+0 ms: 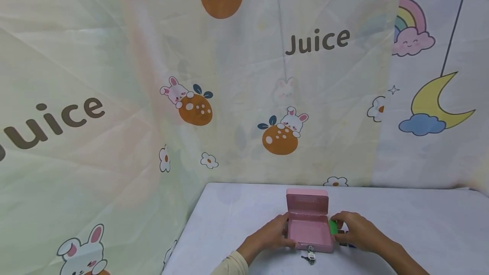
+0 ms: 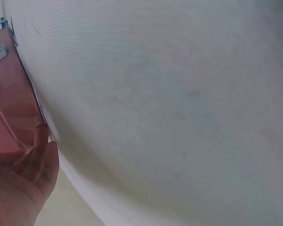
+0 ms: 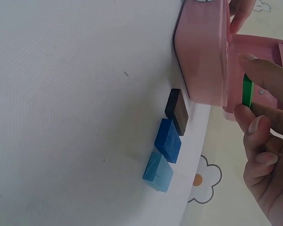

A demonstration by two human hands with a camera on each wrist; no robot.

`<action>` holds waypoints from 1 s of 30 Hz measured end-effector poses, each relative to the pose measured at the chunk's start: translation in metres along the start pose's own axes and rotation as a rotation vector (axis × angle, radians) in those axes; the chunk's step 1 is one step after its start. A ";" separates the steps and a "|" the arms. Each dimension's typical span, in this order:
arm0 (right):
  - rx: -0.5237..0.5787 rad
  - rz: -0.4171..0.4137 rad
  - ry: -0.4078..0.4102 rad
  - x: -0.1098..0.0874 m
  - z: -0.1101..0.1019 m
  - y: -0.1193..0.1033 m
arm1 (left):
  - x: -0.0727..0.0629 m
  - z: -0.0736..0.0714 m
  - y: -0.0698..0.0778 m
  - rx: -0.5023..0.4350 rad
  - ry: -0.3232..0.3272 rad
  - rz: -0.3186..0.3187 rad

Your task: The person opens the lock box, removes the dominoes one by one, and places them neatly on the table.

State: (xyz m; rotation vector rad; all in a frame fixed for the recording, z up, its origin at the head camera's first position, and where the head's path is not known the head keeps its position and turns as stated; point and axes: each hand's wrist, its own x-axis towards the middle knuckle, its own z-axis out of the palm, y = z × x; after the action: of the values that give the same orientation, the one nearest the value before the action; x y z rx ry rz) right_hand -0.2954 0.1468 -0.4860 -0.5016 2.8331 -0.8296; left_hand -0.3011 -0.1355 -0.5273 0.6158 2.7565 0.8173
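A pink metal box [image 1: 310, 231] stands on the table with its lid [image 1: 307, 203] raised at the back. Its inside shows no contents in the head view. My left hand [image 1: 273, 231] holds the box's left side, thumb at the front corner and fingers farther back. Between thumb and fingertips, my right hand [image 1: 360, 231] pinches a thin green block [image 3: 247, 91] beside the box's right wall, at about rim height. A small padlock with keys [image 1: 311, 256] hangs at the box's front.
To the right of the box, partly hidden by my right hand in the head view, lie a dark brown block [image 3: 177, 111], a blue block [image 3: 169, 141] and a light blue block [image 3: 159, 172] in a row. Printed cloth [image 1: 237, 139] hangs behind the white table [image 1: 237, 207].
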 end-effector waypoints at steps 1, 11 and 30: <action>-0.003 0.000 0.001 0.000 0.000 0.000 | 0.000 0.000 0.000 -0.003 -0.001 -0.002; -0.021 0.021 0.006 -0.003 -0.001 0.006 | 0.001 0.003 0.000 -0.006 -0.003 -0.028; -0.027 0.009 0.013 -0.011 -0.007 0.024 | -0.002 0.000 0.003 -0.011 -0.007 -0.027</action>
State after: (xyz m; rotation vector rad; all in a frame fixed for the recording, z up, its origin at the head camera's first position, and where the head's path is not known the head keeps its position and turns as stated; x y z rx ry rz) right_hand -0.2936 0.1729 -0.4930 -0.4886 2.8595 -0.7972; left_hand -0.2985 -0.1340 -0.5250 0.5769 2.7458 0.8222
